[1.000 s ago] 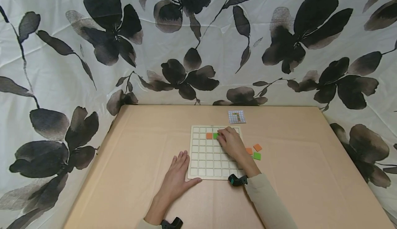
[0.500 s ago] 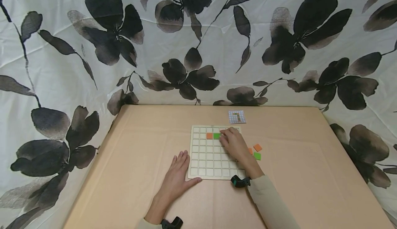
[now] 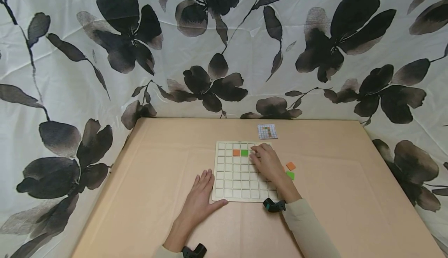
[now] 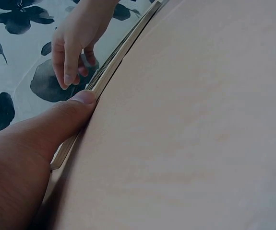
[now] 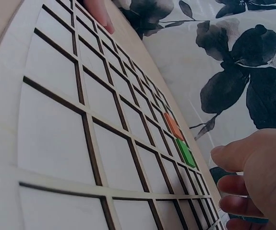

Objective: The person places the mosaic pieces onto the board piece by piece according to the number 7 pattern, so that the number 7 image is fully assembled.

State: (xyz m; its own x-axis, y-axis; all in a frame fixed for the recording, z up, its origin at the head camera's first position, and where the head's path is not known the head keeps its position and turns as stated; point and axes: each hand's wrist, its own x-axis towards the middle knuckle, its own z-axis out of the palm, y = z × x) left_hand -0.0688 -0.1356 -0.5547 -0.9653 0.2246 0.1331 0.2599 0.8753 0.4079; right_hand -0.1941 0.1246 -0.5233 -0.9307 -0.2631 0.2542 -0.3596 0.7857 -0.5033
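A pale grid board (image 3: 232, 184) lies on the table, with an orange square tile (image 3: 236, 152) and a green square tile (image 3: 244, 153) side by side in its second row from the far edge. My right hand (image 3: 267, 164) hovers over the board just right of the green tile. In the right wrist view no tile shows between its thumb (image 5: 224, 157) and fingers. My left hand (image 3: 199, 200) lies spread at the board's left side, its thumb (image 4: 82, 98) against the near edge.
To the right of the board, partly behind my right forearm, lie a loose orange tile (image 3: 291, 166) and a loose green tile (image 3: 290, 175). Beyond the board is a small printed grid card (image 3: 267, 131). A floral cloth (image 3: 210, 48) hangs behind the table.
My right hand has let go of the green tile and drawn slightly to the right, uncovering it. The forearm now hides more of the loose tiles. My left hand stays put.
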